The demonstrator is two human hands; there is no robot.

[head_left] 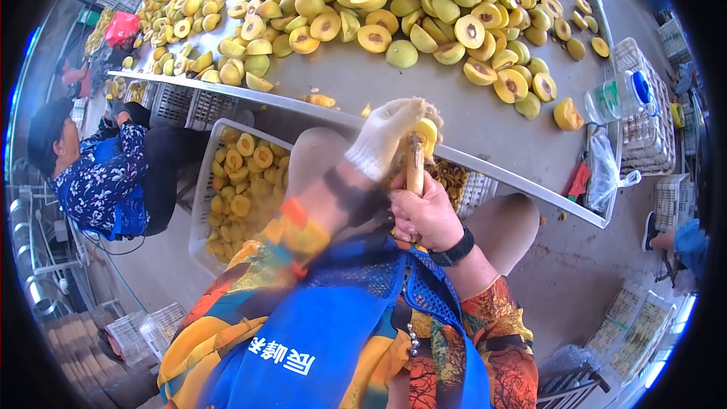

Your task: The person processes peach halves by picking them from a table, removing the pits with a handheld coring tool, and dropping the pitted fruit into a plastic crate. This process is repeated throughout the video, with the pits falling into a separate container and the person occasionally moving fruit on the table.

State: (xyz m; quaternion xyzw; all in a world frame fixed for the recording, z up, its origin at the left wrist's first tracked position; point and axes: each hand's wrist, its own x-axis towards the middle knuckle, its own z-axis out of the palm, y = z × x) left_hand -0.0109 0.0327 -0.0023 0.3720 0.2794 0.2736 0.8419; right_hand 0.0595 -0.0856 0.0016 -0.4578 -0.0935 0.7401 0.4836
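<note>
My left hand (pixel 382 136), in a white knit glove, is closed around a yellow peach half (pixel 425 133) just past the table's near edge. My right hand (pixel 428 216), bare with a black band at the wrist, grips the wooden handle (pixel 415 167) of a pitting tool. Its working end is against the cut face of the peach half; the tip's shape is hard to make out. Below my hands, a crate of dark pits and scraps (pixel 452 182) is partly hidden. To the left stands a white crate (pixel 203 204) filled with pitted peach halves (pixel 246 174).
A metal table (pixel 485 132) bears a large heap of halved peaches (pixel 424 0), many with pits. At its right corner are a plastic jug (pixel 617 98) and a clear bag (pixel 602 170). A co-worker (pixel 113 159) sits at left. Stacked crates (pixel 644 106) stand at right.
</note>
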